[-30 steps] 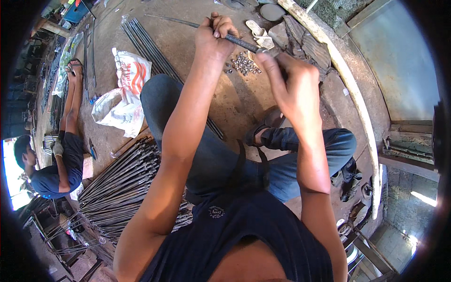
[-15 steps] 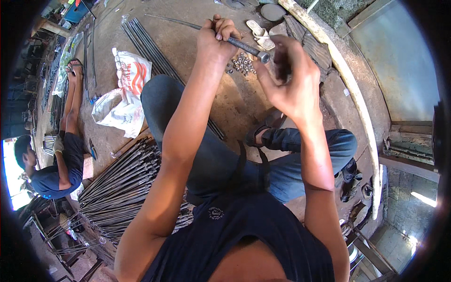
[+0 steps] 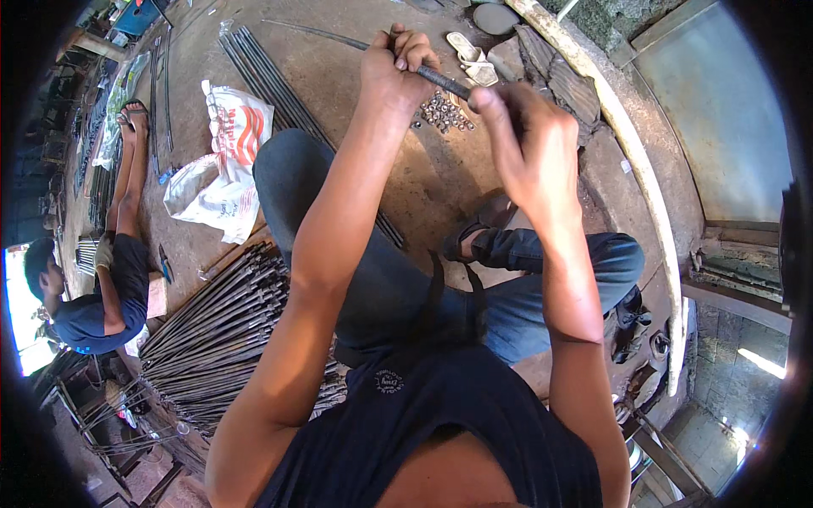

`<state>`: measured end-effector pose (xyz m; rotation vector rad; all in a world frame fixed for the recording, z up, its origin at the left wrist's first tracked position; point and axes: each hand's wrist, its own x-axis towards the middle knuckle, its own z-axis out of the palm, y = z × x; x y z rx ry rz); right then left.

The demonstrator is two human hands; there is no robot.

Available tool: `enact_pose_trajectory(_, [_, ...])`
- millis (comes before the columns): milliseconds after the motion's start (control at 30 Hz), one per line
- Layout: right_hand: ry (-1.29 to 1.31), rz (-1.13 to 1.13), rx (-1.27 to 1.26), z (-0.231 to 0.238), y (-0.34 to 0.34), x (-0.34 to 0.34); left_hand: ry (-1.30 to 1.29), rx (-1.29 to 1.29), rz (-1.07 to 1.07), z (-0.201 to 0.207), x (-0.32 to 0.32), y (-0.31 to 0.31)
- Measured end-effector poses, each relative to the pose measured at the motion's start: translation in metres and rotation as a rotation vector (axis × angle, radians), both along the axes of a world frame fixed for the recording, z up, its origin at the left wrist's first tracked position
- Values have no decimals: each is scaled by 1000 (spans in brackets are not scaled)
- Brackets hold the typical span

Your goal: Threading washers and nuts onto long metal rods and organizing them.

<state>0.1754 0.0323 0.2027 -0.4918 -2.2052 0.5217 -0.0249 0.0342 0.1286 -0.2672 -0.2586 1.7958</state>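
Observation:
A long dark metal rod (image 3: 339,41), threaded toward its near end, slants across the space before me. My left hand (image 3: 398,68) is wrapped around it a little short of that end. Thumb and fingers of my right hand (image 3: 535,140) close over the rod's tip, where the earlier frame shows a hex nut; the fingers now hide it. Below the rod, a loose pile of small metal nuts (image 3: 442,113) lies on the ground.
A bundle of bare rods (image 3: 275,76) lies left of my hands, beside a white sack (image 3: 233,144). A large stack of rods (image 3: 224,330) is by my left leg. Light sandals (image 3: 472,59) and a pale curved pole (image 3: 631,144) lie rightward. Another person (image 3: 102,296) sits far left.
My right hand has gone from spread fingers around the rod's tip to gripping it, covering the nut. The left hand, still holding the rod, has shifted slightly right.

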Motion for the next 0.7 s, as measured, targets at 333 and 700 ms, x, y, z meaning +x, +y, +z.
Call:
enact_pose_trajectory(333, [164,112,115,-20,7,-3,2,-69,52,0,9,3])
enact_pose_trajectory(700, [-255,240,-308,-9,-1,25,-26,-21,53,-3,9,-1])
